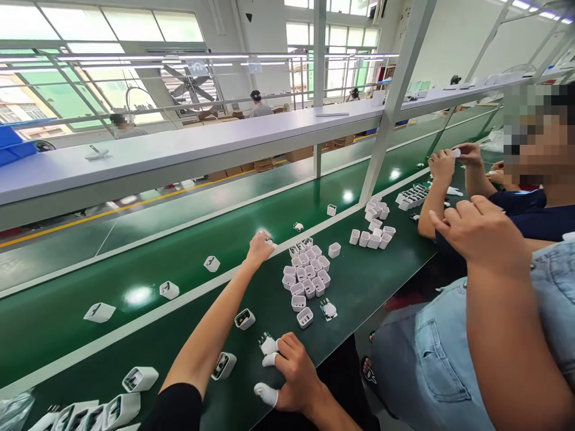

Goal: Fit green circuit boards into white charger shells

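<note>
My left hand point(260, 246) reaches out over the edge of the green conveyor belt, its fingers curled together. Something white shows at its fingertips; whether it is a finger cot or a held part I cannot tell. My right hand point(294, 371) hovers low over the green worktop, thumb and index finger apart, both in white finger cots. Beside its fingers lies a small circuit board with a white pad point(268, 343). A similar board point(329, 309) lies farther right. White charger housings point(309, 272) stand clustered, open side up, between my hands and a co-worker. Single filled housings point(245, 319) lie near my left forearm.
Spaced housings point(169, 290) and a board point(298, 227) lie on the belt point(135, 263). More filled housings point(121, 410) are at lower left. A metal post point(390, 108) and shelf point(202, 143) stand beyond. At right sit co-workers, one's raised hand point(483, 230) close by.
</note>
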The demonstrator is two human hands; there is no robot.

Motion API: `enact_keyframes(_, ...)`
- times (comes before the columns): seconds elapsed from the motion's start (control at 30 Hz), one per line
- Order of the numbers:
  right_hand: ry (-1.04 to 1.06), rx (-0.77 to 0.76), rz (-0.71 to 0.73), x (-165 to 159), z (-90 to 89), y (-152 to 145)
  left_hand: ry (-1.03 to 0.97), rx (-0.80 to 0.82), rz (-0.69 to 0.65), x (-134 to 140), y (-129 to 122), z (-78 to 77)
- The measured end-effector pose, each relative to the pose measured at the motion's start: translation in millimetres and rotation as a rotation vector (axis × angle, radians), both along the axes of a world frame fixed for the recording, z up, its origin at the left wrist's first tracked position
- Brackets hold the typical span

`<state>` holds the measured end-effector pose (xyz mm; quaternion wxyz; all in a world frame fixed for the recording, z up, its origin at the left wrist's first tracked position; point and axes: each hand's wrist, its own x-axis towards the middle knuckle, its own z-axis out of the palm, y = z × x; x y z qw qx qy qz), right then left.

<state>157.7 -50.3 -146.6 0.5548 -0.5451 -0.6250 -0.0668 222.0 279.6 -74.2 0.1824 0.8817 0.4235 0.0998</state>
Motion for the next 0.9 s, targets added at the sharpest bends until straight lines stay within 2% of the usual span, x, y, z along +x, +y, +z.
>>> enact_keyframes(0.1,-0.021,-0.044,0.014,-8.5,-18.2,-2.1,0.060,-0.059,-0.137,-2.9,-12.6,-6.1)
enact_keyframes(0.17,-0.026,-0.062,0.024,-8.3,-19.2,-3.2,0.100,-0.076,-0.175,-3.6,-16.6,-8.8)
enact_keyframes(0.27,-0.021,-0.069,0.029,-5.8,-13.7,-5.1,0.104,-0.037,-0.161,3.2,-13.0,-7.0)
enact_keyframes(0.4,-0.017,-0.060,0.021,-4.8,-8.5,-7.1,0.057,0.040,-0.204,30.1,1.0,0.4)
enact_keyframes(0.53,0.001,-0.056,0.003,-5.5,-7.6,-8.3,0.058,0.033,-0.340,62.2,13.7,2.2)
enact_keyframes(0.63,0.007,-0.059,-0.011,-5.9,-8.5,-8.8,0.054,0.017,-0.393,74.6,20.9,0.2)
enact_keyframes(0.77,0.005,-0.062,-0.023,-5.3,-9.6,-9.0,0.031,0.001,-0.323,69.0,26.2,3.0)
enact_keyframes(0.9,0.014,-0.080,-0.022,-2.9,-7.9,-9.7,-0.062,0.009,-0.202,40.3,19.7,24.8)
